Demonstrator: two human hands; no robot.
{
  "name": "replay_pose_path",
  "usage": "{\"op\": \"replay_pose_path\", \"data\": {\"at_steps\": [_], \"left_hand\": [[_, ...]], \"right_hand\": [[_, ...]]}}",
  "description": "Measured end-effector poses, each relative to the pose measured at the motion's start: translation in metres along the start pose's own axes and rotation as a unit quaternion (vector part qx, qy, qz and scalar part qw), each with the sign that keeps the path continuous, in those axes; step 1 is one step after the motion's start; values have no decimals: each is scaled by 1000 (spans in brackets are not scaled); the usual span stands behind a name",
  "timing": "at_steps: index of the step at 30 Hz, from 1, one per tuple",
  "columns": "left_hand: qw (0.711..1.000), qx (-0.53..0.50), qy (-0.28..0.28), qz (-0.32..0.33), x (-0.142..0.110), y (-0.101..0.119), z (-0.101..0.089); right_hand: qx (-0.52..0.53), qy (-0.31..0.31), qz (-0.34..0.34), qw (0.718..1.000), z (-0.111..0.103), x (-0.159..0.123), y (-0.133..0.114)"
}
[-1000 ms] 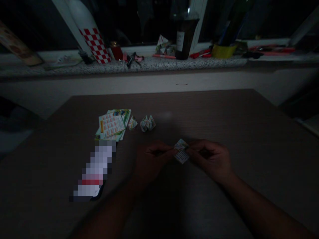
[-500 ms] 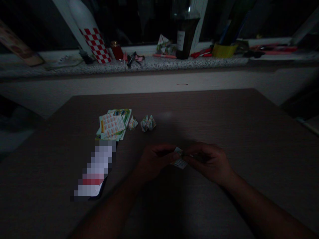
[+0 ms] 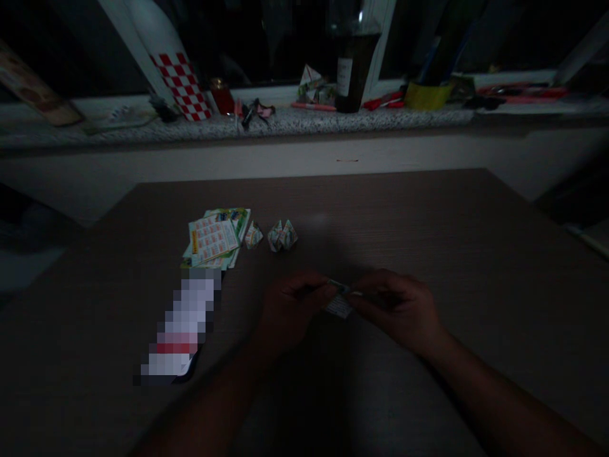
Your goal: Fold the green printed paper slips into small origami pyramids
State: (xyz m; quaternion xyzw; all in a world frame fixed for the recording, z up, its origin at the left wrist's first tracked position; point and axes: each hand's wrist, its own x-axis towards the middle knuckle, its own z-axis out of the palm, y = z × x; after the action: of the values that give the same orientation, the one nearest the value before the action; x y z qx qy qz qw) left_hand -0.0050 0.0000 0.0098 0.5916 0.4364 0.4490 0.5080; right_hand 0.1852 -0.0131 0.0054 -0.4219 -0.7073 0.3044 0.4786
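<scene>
Creased, printed paper [image 3: 339, 308] has tilted since earlier, pinched in the grip of left hand [image 3: 292, 308] and right hand [image 3: 404, 301].

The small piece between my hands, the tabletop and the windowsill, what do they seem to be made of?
Small piece: probably matte paper, thin and printed. Tabletop: wood or wood-look laminate, fairly dull, with fine streaked grain. Windowsill: speckled grey, perhaps granite or imitation stone; its polish is unclear in this light.
</scene>
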Motion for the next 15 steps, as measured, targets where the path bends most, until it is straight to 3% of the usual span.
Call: {"op": "replay_pose_path", "data": {"at_steps": [4, 9, 15], "left_hand": [[995, 92, 26, 40, -3, 4, 0], [984, 171, 4, 53, -5, 9, -1], [982, 176, -14, 63, -5, 7, -1]], "right_hand": [[-10, 34, 3, 999, 1, 0, -1], [0, 69, 21, 997, 0, -1, -1], [-2, 30, 49, 998, 0, 0, 2]]}}
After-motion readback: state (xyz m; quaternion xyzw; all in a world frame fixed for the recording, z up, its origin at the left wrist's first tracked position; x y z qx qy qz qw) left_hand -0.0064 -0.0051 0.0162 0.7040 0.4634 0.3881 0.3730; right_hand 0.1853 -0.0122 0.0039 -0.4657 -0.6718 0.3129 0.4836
